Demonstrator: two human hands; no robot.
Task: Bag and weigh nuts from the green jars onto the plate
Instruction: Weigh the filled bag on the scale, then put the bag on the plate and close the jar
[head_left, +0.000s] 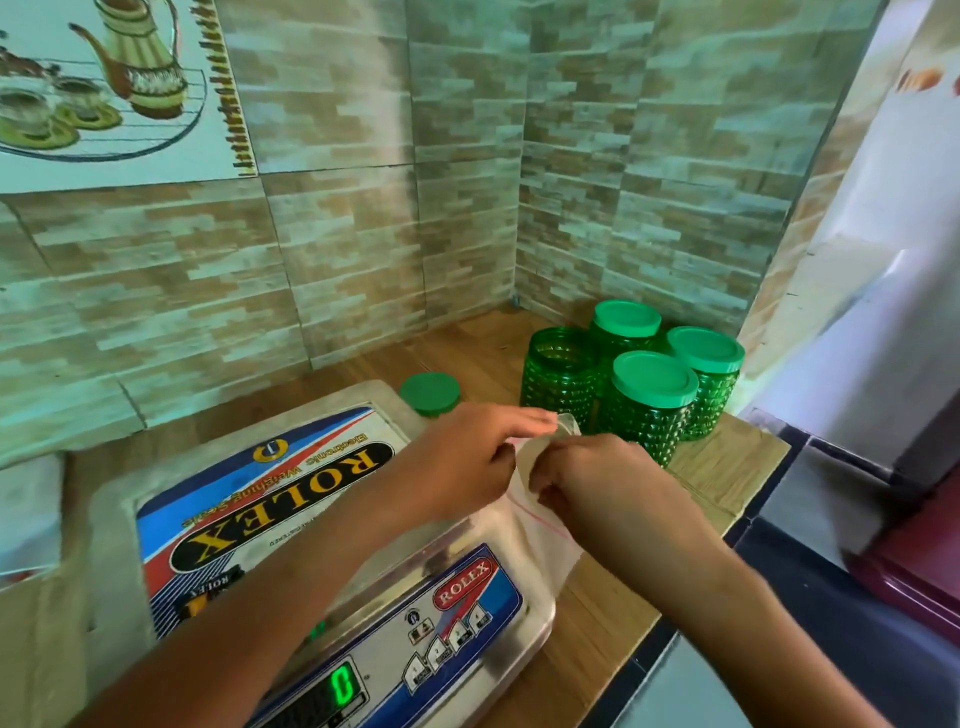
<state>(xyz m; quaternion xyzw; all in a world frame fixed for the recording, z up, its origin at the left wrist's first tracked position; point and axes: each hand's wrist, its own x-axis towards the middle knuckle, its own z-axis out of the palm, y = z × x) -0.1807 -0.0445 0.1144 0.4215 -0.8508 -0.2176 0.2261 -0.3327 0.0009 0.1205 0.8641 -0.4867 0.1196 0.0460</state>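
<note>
While both grips are clamped on the mouth of the clear zip bag (543, 525) — the left grip (462, 457) pinching one lip between thumb and fingers, the right grip (597, 483) pinching the other with curled fingers — the step in hand looks to be opening the bag for filling. To do it well, I judge the lips should be peeled apart at the red seal line, starting from one corner. Pinches close to the edge would spare the thin film from stretching or tearing. Once the mouth gapes, one grip should hold it wide and upright, leaving the other free for a jar.

From the grips the bag hangs down across the near right corner of the weighing scale (249, 499). Its green display (343, 686), below the left forearm, reads zero.

Just beyond the grips stand the green jars. The open jar (558, 374) is nearest the left fingertips, and the three lidded jars (652, 410) are clustered beyond the right grip. A loose lid (430, 393) lies on the worktop (727, 467) beyond the left grip, beside the scale's far edge.

Whether the bag's mouth is already parted cannot be told — fingers cover it and the film is see-through. No nuts can be made out through the dimpled jar walls. No plate shows other than the scale's own pan, and the left forearm hides part of the scale's front.
</note>
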